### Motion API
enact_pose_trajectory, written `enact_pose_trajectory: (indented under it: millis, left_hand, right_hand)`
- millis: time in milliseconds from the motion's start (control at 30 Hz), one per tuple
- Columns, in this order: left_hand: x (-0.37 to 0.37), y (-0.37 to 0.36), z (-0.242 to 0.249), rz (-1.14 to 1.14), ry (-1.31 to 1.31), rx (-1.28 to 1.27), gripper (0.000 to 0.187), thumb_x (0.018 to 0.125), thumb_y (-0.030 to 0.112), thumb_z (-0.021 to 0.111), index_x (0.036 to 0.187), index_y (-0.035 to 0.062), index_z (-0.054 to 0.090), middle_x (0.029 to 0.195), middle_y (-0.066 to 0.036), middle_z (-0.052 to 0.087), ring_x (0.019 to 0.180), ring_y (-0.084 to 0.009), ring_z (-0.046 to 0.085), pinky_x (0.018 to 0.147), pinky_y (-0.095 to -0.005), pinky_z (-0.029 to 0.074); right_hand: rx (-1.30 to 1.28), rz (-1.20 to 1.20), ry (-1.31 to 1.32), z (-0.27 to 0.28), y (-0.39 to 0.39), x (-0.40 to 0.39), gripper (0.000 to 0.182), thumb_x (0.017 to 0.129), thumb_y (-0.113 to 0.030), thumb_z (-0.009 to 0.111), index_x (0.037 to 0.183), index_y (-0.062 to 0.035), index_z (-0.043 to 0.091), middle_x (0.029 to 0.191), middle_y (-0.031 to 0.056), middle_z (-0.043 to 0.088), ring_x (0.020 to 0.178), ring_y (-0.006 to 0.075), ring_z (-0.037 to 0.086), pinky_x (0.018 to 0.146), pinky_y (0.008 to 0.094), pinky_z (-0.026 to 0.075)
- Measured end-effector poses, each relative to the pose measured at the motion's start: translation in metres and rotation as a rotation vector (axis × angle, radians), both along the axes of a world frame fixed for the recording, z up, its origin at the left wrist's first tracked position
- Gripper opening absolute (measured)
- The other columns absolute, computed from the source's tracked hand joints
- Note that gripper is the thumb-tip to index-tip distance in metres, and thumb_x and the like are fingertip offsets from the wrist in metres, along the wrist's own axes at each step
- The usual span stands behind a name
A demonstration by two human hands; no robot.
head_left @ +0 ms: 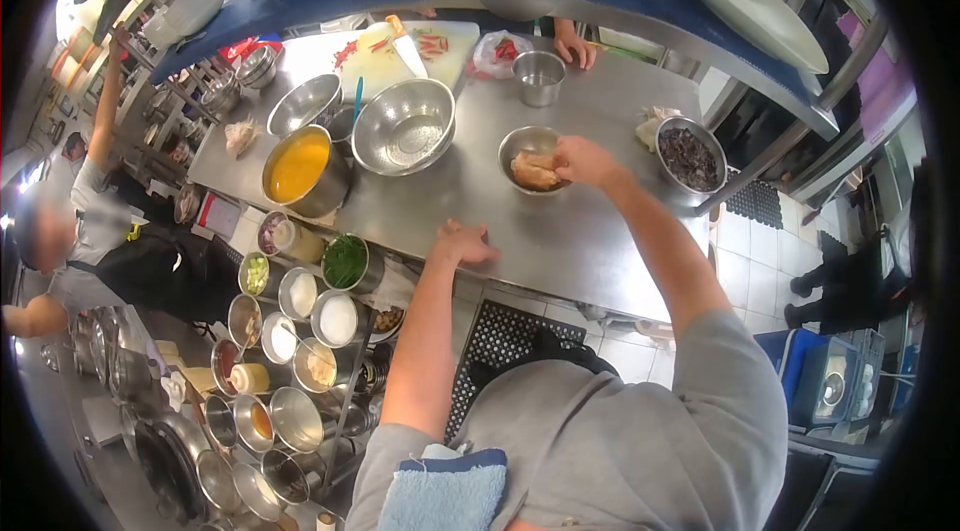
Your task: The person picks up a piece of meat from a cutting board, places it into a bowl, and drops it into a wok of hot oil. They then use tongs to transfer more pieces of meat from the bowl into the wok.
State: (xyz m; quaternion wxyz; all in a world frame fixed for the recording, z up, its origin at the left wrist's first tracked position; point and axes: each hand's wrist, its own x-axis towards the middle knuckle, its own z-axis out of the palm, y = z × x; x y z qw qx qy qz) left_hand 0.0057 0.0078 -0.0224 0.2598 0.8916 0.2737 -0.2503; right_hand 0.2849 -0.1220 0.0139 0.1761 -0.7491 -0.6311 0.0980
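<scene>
Single head-worn view, looking steeply down from above, near the steel counter (pixel 560 231), fisheye-edged

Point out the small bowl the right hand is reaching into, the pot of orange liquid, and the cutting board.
small bowl (pixel 520 143): head view, on its near-left steel rim.
pot of orange liquid (pixel 298 166): head view, on the liquid's surface.
cutting board (pixel 450 36): head view, on its bare white corner.

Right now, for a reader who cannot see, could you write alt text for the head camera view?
A person's right hand reaches into a small steel bowl of pale food on a steel table, while the left hand rests flat near the edge. Larger bowls, a pot of orange liquid and a cutting board stand behind.
</scene>
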Motion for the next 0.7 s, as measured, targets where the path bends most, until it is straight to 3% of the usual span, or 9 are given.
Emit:
enact_pose_trajectory:
  millis: [100, 200, 300, 400, 500, 600, 700]
  left_hand:
    - [0.0, -0.005, 0.024, -0.024, 0.053, -0.037, 0.075, 0.076, 0.053, 0.062, 0.132, 0.0063, 0.046, 0.143, -0.036, 0.027, 0.14, -0.0491, 0.008, 0.112, -0.0559, 0.01]
    - [0.002, -0.006, 0.031, -0.068, 0.154, 0.03, 0.088, 0.076, 0.063, 0.057, 0.145, 0.0137, 0.034, 0.148, -0.024, 0.028, 0.139, -0.0447, 0.016, 0.113, -0.0509, 0.018]
    - [-0.002, -0.008, 0.013, 0.049, 0.002, -0.014, 0.075, 0.077, 0.051, 0.062, 0.134, 0.006, 0.045, 0.142, -0.036, 0.029, 0.139, -0.0498, 0.006, 0.112, -0.058, 0.009]
    - [-0.002, -0.004, 0.005, 0.024, -0.017, -0.038, 0.076, 0.076, 0.051, 0.063, 0.134, 0.0052, 0.045, 0.142, -0.035, 0.03, 0.139, -0.0504, 0.006, 0.112, -0.0582, 0.008]
    - [-0.001, -0.002, 0.01, -0.013, 0.03, -0.062, 0.082, 0.075, 0.053, 0.062, 0.139, 0.0063, 0.04, 0.143, -0.032, 0.031, 0.138, -0.0516, 0.007, 0.111, -0.0607, 0.009]
    - [0.002, -0.002, 0.009, -0.07, 0.055, 0.007, 0.087, 0.074, 0.056, 0.061, 0.142, 0.0076, 0.036, 0.145, -0.026, 0.032, 0.138, -0.052, 0.009, 0.109, -0.0644, 0.011]
    - [-0.003, -0.008, 0.008, -0.066, -0.008, 0.183, 0.068, 0.068, 0.056, 0.061, 0.119, 0.0116, 0.056, 0.134, -0.024, 0.047, 0.131, -0.0462, 0.031, 0.107, -0.0552, 0.026]
  right_hand:
    - [-0.024, 0.05, -0.085, 0.013, 0.007, 0.002, 0.023, 0.067, -0.025, 0.066, 0.08, -0.006, 0.068, 0.088, 0.0113, 0.062, 0.09, 0.0307, 0.06, 0.08, 0.041, 0.049]
    - [-0.124, -0.125, -0.105, 0.02, 0.02, 0.009, 0.029, 0.066, -0.03, 0.067, 0.081, -0.0055, 0.069, 0.085, 0.0142, 0.065, 0.084, 0.0329, 0.062, 0.077, 0.0425, 0.05]
    - [-0.083, -0.301, 0.086, 0.022, 0.028, 0.028, 0.033, 0.067, -0.033, 0.067, 0.084, -0.0046, 0.069, 0.086, 0.0172, 0.067, 0.083, 0.0321, 0.064, 0.073, 0.0414, 0.051]
    - [-0.068, -0.371, 0.203, 0.031, 0.038, 0.051, 0.034, 0.07, -0.034, 0.067, 0.084, -0.0027, 0.069, 0.087, 0.0181, 0.067, 0.081, 0.0301, 0.065, 0.07, 0.0385, 0.051]
    - [0.165, -0.473, 0.478, 0.035, 0.051, 0.066, 0.032, 0.074, -0.033, 0.064, 0.079, -0.0021, 0.067, 0.068, 0.0089, 0.062, 0.066, 0.0194, 0.06, 0.058, 0.0345, 0.046]
    - [0.285, -0.397, 0.527, 0.044, 0.071, 0.076, 0.028, 0.075, -0.033, 0.062, 0.071, -0.0055, 0.062, 0.062, 0.0041, 0.057, 0.055, 0.0141, 0.054, 0.05, 0.0301, 0.042]
    - [0.318, -0.698, 0.848, 0.067, 0.098, 0.049, 0.034, 0.073, -0.034, 0.061, 0.064, -0.0022, 0.059, 0.059, 0.004, 0.055, 0.051, 0.0146, 0.051, 0.047, 0.0306, 0.039]
